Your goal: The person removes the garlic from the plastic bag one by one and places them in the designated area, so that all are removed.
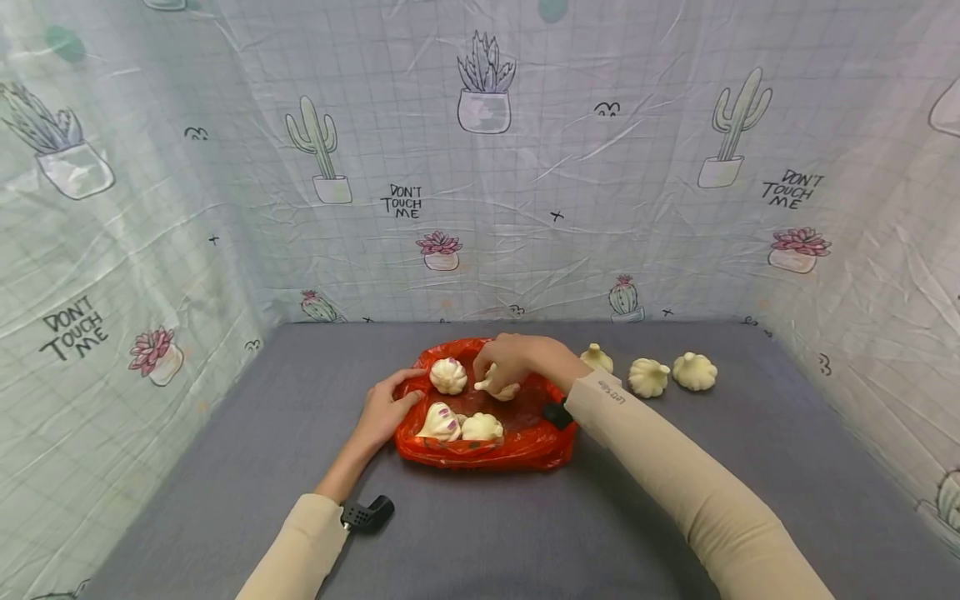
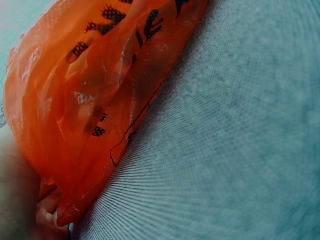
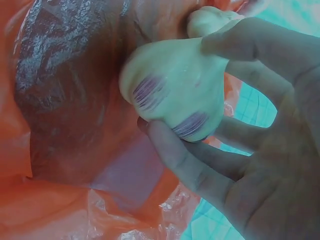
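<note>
An orange-red plastic bag point(image 1: 525, 450) lies spread open on the grey table, with dark print on its side. My left hand point(image 1: 386, 408) holds the bag's left edge; in the left wrist view the fingers are partly hidden by the bag's folds point(image 2: 75, 100). Over the bag's inside, my right hand point(image 1: 510, 358) grips a garlic bulb point(image 3: 175, 85), pale with purple streaks, between thumb and fingers. Inside the bag sit more bulbs: a garlic bulb point(image 1: 447, 376) at the back left, a purple-marked garlic bulb point(image 1: 441, 421) at the front, and a pale garlic bulb point(image 1: 482, 427) beside it.
To the right of the bag, a garlic bulb point(image 1: 596, 358) lies partly behind the right forearm. Another garlic bulb point(image 1: 648, 377) and a third garlic bulb point(image 1: 694, 372) rest farther right on the table point(image 1: 517, 533). A cactus-print curtain point(image 1: 525, 183) hangs around the table.
</note>
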{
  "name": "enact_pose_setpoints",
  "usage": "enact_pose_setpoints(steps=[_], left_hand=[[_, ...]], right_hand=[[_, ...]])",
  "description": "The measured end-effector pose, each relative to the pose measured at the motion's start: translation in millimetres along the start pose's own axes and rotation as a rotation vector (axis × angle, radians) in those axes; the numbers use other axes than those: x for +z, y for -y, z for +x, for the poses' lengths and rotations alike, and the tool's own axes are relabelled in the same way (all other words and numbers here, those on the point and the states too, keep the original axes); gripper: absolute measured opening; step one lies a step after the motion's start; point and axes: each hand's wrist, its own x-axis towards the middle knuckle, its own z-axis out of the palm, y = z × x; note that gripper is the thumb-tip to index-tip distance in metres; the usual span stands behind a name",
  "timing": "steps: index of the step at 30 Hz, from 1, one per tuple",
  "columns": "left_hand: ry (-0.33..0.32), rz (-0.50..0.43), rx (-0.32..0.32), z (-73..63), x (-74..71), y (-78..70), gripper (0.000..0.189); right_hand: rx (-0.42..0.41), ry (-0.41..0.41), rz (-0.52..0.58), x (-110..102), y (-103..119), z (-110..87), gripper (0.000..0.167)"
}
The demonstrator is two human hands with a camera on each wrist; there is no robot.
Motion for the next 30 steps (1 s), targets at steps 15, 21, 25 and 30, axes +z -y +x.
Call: enact_pose_setpoints(steps=[15, 21, 25, 30], left_hand=[[-0.008, -0.007, 0.004, 1.7, 0.8, 1.9, 0.037], [-0.01, -0.009, 0.002, 1.0, 1.3, 2.5, 0.038], [-0.012, -0.006, 0.009, 1.4, 2.0, 4.0, 0.038], [-0.012, -0.007, 0.002, 1.2, 2.8, 3.8, 0.038]], right_hand=[[-0.082, -0.116, -0.036, -17.6, 1.3, -18.4, 0.024], [-0.123, -0.186, -0.001, -21.8, -4.4, -29.4, 0.024], [-0.123, -0.216, 0.009, -23.8, -6.9, -36.6, 0.025], [-0.146, -0.243, 0.017, -24.8, -10.4, -47.6, 0.025]])
